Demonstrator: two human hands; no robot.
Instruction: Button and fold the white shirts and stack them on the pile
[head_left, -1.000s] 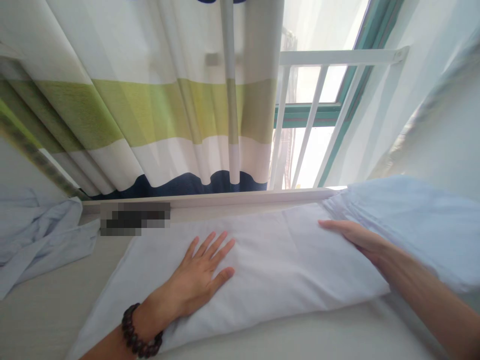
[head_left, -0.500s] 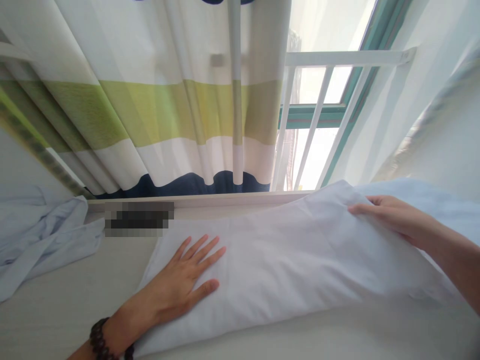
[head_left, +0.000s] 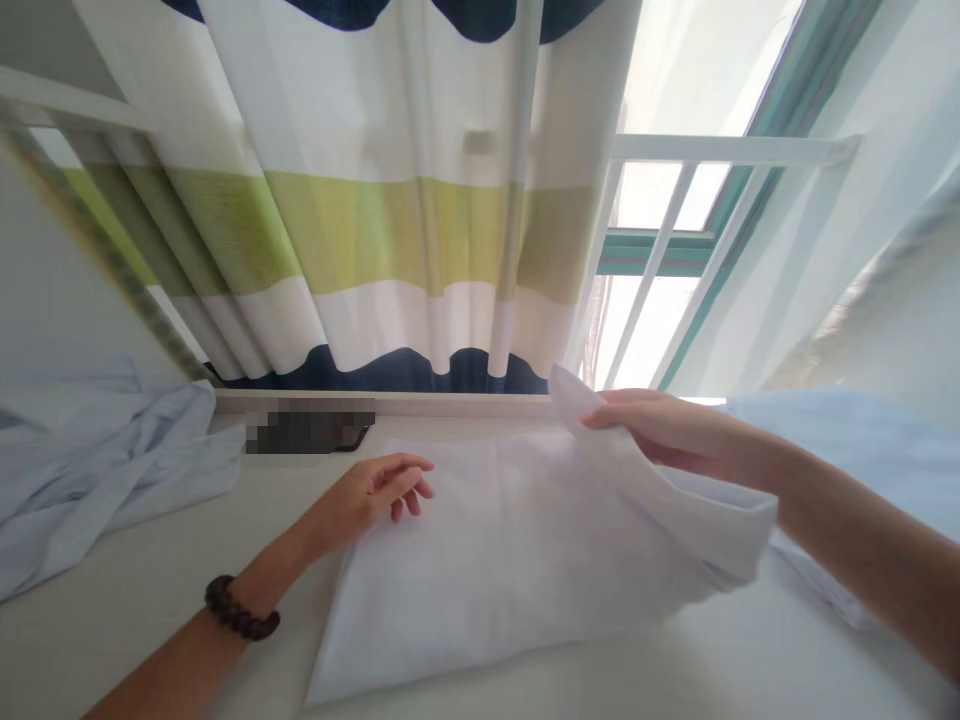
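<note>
A folded white cloth [head_left: 480,560] lies across the surface in front of me. My right hand [head_left: 660,425] pinches its far right edge between thumb and fingers. That end of the cloth is raised and doubles back toward the left. Near the cloth's upper left edge, my left hand [head_left: 394,488] hovers low with loosely bent, parted fingers and nothing in them. Whether its fingertips brush the fabric I cannot tell. A dark beaded bracelet [head_left: 240,608] circles my left wrist.
Crumpled pale cloth [head_left: 112,460] lies at left. A dark, partly blurred-out flat object [head_left: 307,428] rests by the back ledge [head_left: 465,404]. Light blue cloth [head_left: 847,430] is at right. Behind are white rails [head_left: 727,150], a striped curtain [head_left: 390,235] and a window.
My right hand has carried the cloth's right end up and leftward, folding it over. My left hand has come off its flat, spread position on the cloth and curled loosely.
</note>
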